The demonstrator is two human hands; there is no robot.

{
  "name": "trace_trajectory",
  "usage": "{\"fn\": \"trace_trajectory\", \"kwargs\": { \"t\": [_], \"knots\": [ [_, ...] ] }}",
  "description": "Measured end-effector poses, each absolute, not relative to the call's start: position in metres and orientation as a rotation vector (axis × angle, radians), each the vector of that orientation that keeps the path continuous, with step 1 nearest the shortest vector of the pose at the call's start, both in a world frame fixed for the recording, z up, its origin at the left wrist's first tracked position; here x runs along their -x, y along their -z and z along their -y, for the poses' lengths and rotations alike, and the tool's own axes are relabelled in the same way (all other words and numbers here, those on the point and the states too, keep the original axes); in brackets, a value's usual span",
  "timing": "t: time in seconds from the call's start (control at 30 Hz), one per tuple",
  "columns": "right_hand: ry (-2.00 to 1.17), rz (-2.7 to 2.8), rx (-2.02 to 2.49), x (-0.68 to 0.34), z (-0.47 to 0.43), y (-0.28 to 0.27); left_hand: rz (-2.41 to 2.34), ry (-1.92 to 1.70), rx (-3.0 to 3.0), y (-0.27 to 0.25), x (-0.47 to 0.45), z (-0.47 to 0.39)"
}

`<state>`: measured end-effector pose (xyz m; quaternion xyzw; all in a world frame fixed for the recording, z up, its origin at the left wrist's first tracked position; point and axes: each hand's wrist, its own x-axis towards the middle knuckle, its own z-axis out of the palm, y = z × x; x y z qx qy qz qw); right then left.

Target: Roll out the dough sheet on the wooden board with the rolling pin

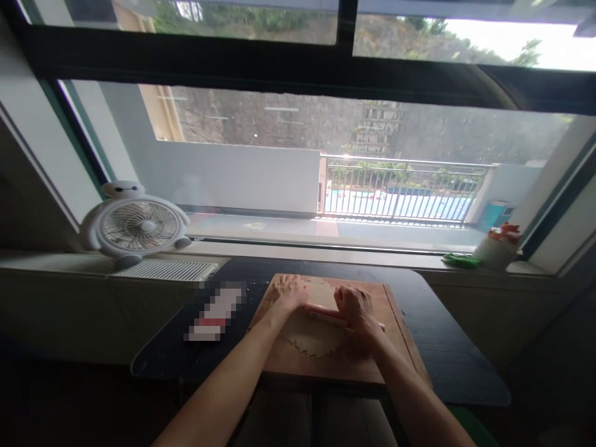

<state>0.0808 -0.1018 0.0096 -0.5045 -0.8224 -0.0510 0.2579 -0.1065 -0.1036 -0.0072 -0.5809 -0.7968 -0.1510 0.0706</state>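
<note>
A wooden rolling pin [323, 310] lies slantwise across a broad, flat sheet of pale dough [310, 338] with a ragged front edge. My left hand [291, 290] bears on the pin's left end, its fingers bent over forward. Closer to the other end, my right hand [354, 301] is closed over the pin like a fist; a bit of the pin shows past the wrist. Beneath the dough is a wooden board [372, 366] with a groove along its right side. Both forearms cover parts of the board.
The board sits on a dark table [447, 354] with rounded corners. To the left lies a blurred-out packet [216, 313]. A white fan [146, 226] stands by the window. On the sill at right are a pale container [496, 249] and a green item [460, 261].
</note>
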Motion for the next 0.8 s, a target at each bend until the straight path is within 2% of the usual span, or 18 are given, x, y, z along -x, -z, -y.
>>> {"fn": "trace_trajectory", "kwargs": {
  "t": [0.47, 0.8],
  "knots": [
    [0.207, 2.210, 1.473, -0.085, 0.159, 0.020, 2.303, 0.397, 1.823, 0.016, 0.102, 0.169],
    [-0.095, 2.197, 1.652, -0.067, 0.085, 0.010, 2.489, 0.270, 1.809, 0.016, 0.121, 0.100]
  ]
}}
